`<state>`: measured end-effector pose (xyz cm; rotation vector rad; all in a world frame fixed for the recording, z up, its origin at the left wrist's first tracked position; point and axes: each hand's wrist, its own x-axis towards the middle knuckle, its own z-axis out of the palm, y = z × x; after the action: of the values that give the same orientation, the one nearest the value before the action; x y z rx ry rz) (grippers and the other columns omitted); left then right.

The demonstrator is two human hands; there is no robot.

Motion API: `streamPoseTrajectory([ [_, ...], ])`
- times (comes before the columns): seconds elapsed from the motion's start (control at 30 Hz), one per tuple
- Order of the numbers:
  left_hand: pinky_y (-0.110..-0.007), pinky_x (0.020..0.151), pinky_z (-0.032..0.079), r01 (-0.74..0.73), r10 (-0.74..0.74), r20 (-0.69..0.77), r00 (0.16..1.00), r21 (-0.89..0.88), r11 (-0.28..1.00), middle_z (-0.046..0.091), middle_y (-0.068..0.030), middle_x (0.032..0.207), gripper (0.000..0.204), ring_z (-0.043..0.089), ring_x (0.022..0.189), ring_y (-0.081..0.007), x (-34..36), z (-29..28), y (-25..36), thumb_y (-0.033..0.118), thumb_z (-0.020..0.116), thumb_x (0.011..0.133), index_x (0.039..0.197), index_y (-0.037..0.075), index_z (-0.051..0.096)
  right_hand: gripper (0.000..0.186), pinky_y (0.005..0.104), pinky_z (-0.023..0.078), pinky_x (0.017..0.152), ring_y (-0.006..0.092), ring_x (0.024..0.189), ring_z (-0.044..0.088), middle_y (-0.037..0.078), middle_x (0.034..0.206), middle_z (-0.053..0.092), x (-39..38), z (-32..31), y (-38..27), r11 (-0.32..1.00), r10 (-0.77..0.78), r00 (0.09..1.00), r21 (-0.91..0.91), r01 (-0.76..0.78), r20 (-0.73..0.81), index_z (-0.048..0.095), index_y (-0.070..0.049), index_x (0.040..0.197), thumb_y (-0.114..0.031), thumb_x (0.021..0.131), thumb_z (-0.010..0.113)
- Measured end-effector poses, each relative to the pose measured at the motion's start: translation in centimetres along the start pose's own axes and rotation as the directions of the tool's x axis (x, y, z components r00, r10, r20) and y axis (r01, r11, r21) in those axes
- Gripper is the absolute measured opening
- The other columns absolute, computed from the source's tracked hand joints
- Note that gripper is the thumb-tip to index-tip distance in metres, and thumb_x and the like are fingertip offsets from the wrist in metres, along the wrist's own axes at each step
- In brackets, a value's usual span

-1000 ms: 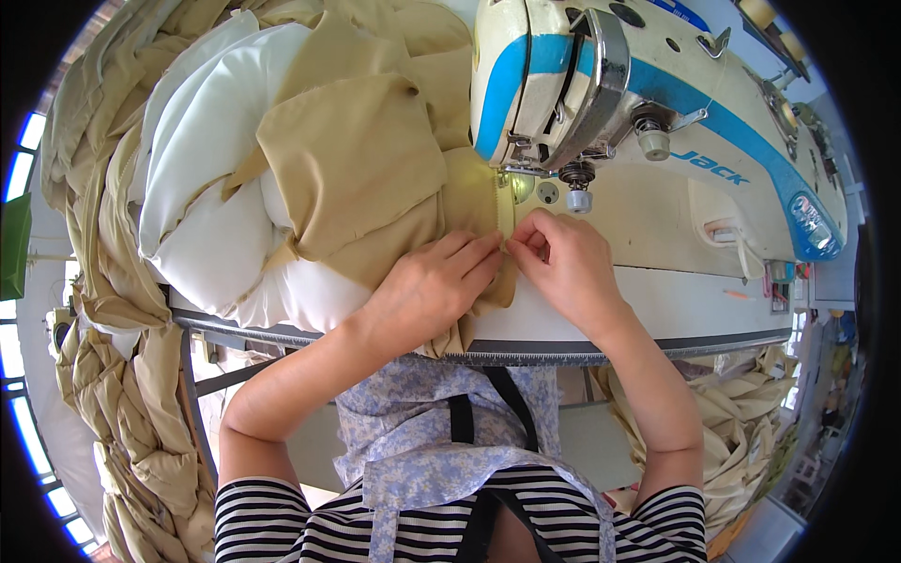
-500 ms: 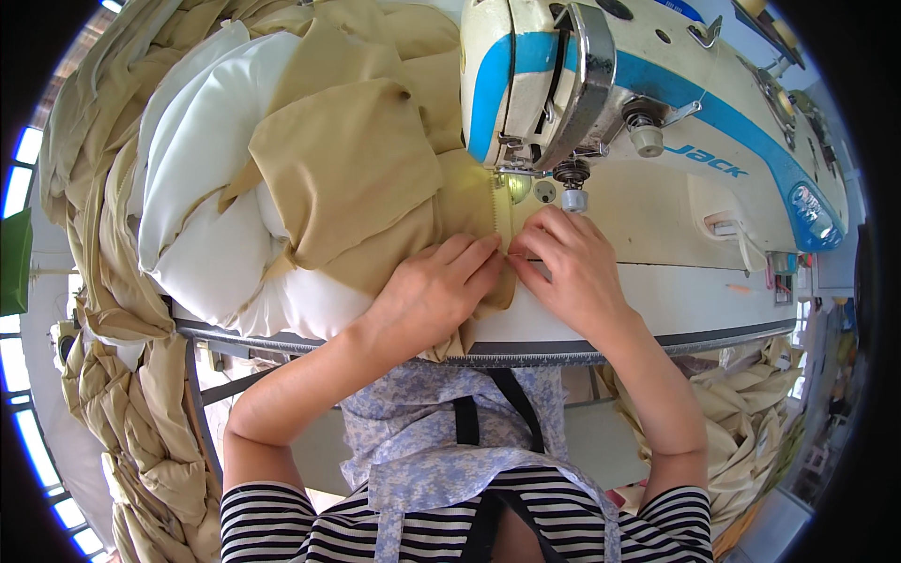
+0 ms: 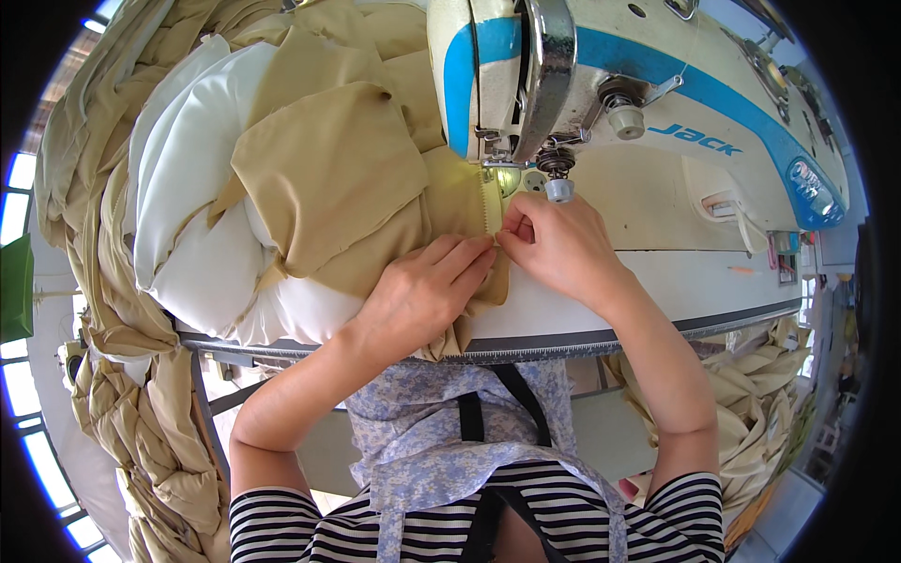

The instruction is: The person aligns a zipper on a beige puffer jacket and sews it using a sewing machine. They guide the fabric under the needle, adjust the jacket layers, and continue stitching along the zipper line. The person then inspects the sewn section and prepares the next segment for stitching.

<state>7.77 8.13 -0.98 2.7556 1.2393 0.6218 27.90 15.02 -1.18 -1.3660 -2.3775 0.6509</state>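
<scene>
Compared with half a second earlier, the right hand (image 3: 563,244) had risen slightly, its thumb drawn up to the index finger, and the sewing machine (image 3: 648,103) sat further left in the view. That hand was pinching at the edge of the pale zip tape (image 3: 489,202); whether tape or a thread lay between the tips could not be told. The left hand (image 3: 422,291) lay with fingers together, pressing the tan fabric (image 3: 328,169) near the front edge of the table (image 3: 554,305). The fabric lay left of the machine, one corner folded over the white stuffed cushion (image 3: 202,206). It looked light, soft and rather slippery, apt to slide or pucker, while the tape seemed stiffer; the best hold was probably flat fingers beside the tape and a fingertip pinch along its border
</scene>
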Motion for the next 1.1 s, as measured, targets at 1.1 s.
streamPoseTrajectory([
  [1.1, -0.037, 0.085, 0.055, -0.025, 0.027, -0.032, 0.999, 0.065, 0.998, 0.061, -0.0111, 0.119, 0.045, 0.063, 0.1, -0.027, 0.3, 1.0, -0.7, 0.007, 0.065, 0.074, 0.117, -0.002, 0.066, 0.018, 0.0371, 0.046, 0.088, 0.0162, 0.093, 0.064, -0.002, 0.098, 0.072, -1.9, 0.9, 2.7, 0.781, -0.609, 0.755, -0.351, 0.517, -0.242, 0.076, -0.008, 0.094, -0.01, 0.078, 0.069],
])
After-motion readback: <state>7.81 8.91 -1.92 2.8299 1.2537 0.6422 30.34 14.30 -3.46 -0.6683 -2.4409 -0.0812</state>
